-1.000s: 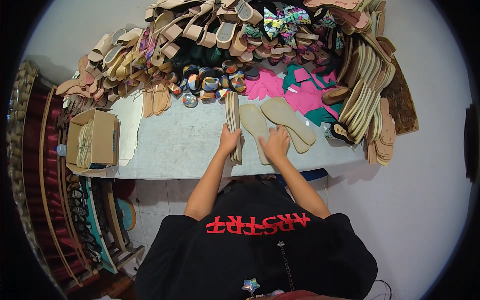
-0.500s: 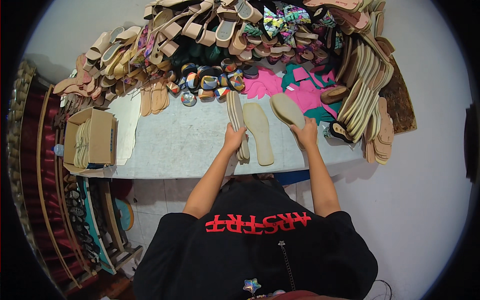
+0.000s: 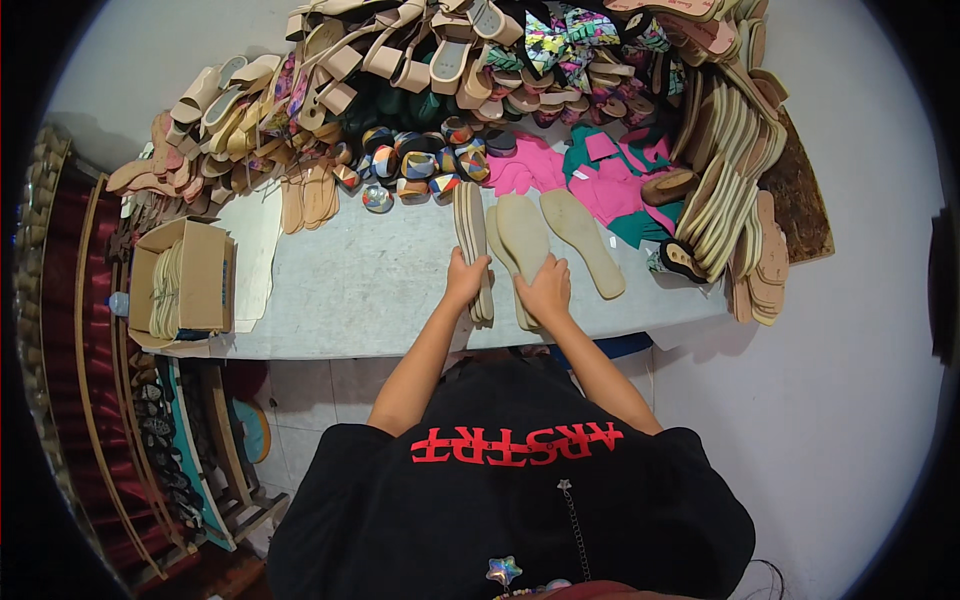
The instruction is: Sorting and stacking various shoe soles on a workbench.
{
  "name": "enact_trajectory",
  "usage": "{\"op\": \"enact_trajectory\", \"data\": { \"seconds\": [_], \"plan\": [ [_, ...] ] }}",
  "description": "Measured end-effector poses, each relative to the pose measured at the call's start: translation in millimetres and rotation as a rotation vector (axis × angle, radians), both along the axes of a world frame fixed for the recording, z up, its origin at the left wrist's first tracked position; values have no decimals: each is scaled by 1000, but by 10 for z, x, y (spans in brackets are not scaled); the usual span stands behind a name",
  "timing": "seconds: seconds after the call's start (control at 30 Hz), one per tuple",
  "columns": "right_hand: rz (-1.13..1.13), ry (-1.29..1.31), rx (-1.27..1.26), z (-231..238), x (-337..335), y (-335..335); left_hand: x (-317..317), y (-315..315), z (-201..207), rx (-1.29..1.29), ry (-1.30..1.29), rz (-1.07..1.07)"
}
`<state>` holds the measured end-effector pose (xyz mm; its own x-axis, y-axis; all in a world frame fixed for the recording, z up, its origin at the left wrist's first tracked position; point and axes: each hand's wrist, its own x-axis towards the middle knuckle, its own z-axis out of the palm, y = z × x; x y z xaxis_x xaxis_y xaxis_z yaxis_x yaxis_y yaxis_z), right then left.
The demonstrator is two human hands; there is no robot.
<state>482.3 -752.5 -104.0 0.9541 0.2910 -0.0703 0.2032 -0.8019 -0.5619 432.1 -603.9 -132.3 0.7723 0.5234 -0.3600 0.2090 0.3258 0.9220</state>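
At the near middle of the counter (image 3: 350, 285), the left hand (image 3: 465, 278) grips a sole stack (image 3: 467, 220) set on edge, long axis near to far. To its right, the right hand (image 3: 546, 290) is closed on the near part of a beige sole (image 3: 522, 230), which overlaps a lower sole (image 3: 494, 232). A separate sole (image 3: 585, 245) lies further right, nearer the right hand, slanting far-left to near-right. Fabric pieces (image 3: 605, 195) lie beyond it; piled soles (image 3: 735, 170) bound the right side.

The right hand (image 3: 547, 290) partly hides its beige sole (image 3: 522, 228).
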Motion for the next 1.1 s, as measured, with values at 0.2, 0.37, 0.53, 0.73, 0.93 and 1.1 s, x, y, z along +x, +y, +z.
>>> {"op": "enact_trajectory", "data": {
  "seconds": [0.2,0.37,0.53,0.73,0.93,1.1],
  "plan": [
    [73,-107,-236,63,-116,24,-32,15,-33,0,20,12],
    [-156,-395,-213,-60,280,-306,-18,-4,28,61,73,-13],
    [-108,-244,-260,-181,647,-790,-17,-12,56,33,81,-39],
    [-85,-177,-96,14,493,-558,23,-25,-92,-53,-16,-24],
    [6,-119,-14,151,-41,-24,11,-38,-79,-40,-16,-6],
    [4,-121,-150,123,-252,76,-46,-3,-11,62,18,-6]
  ]
}}
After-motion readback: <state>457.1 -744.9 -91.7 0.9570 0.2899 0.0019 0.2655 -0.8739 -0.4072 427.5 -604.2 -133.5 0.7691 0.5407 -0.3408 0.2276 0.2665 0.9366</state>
